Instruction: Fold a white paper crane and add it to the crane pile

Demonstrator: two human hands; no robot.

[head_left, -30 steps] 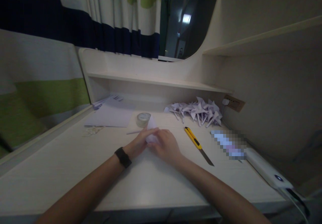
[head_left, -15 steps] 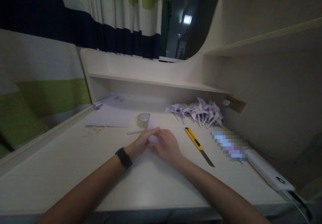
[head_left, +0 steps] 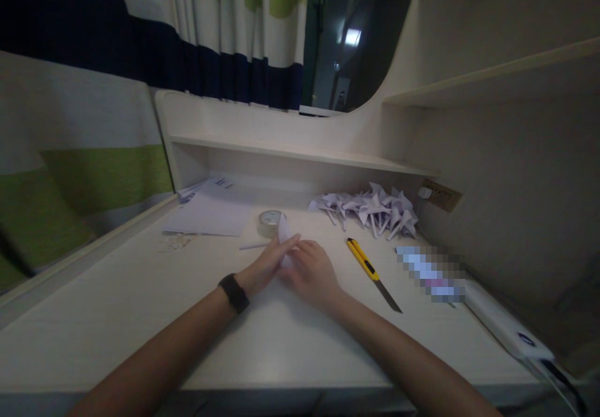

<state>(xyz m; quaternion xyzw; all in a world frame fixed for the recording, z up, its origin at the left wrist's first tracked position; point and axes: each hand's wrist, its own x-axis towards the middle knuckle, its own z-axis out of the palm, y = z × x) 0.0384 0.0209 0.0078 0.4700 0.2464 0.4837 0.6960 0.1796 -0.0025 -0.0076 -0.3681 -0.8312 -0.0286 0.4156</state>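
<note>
Both my hands meet over the middle of the desk around a folded piece of white paper (head_left: 283, 229). My left hand (head_left: 265, 267), below a black wristband, grips it from the left side. My right hand (head_left: 312, 272) has its fingers curled against it from the right. Much of the paper is hidden by the fingers. Just behind the hands lies a roll of clear tape (head_left: 269, 224). A thin rolled paper stick (head_left: 253, 246) rests beside my left hand. To the right of my right hand is a yellow utility knife (head_left: 363, 259) with its blade extended.
Several white paper pinwheels (head_left: 375, 207) are heaped at the back right. A stack of white paper (head_left: 210, 214) lies at the back left, with small scraps (head_left: 177, 242) before it. A blurred-out flat item (head_left: 429, 273) and a white power strip (head_left: 506, 323) line the right side.
The paper stays between both hands, and the fingers have shifted only slightly around it. The whole view has moved a little, setting things slightly further right.
</note>
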